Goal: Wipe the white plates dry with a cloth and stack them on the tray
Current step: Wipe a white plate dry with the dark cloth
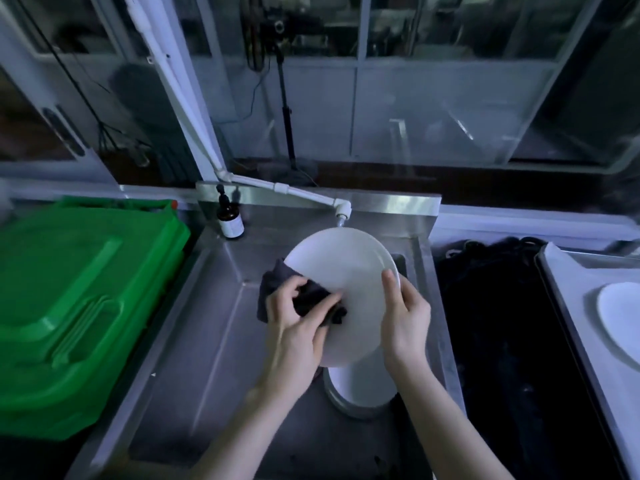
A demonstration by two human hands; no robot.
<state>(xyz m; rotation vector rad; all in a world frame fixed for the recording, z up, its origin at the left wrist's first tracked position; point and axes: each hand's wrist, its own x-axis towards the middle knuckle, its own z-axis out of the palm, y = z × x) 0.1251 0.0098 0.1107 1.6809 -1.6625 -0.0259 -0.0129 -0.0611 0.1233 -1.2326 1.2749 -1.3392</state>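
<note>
A white plate [349, 271] is held tilted above the steel sink [214, 341]. My right hand [405, 317] grips its right rim, thumb on the face. My left hand [294, 323] holds a dark cloth [308, 296] bunched against the plate's left side. Below the held plate, another white plate [360, 386] lies in a metal bowl in the sink. At the far right a white plate [620, 317] lies on a pale tray [568, 299].
A large green bin lid [76, 299] fills the left side. A brown pump bottle [230, 216] stands at the sink's back rim under a white tap pipe [304, 195]. Dark material [502, 323] lies between sink and tray. Glass panels stand behind.
</note>
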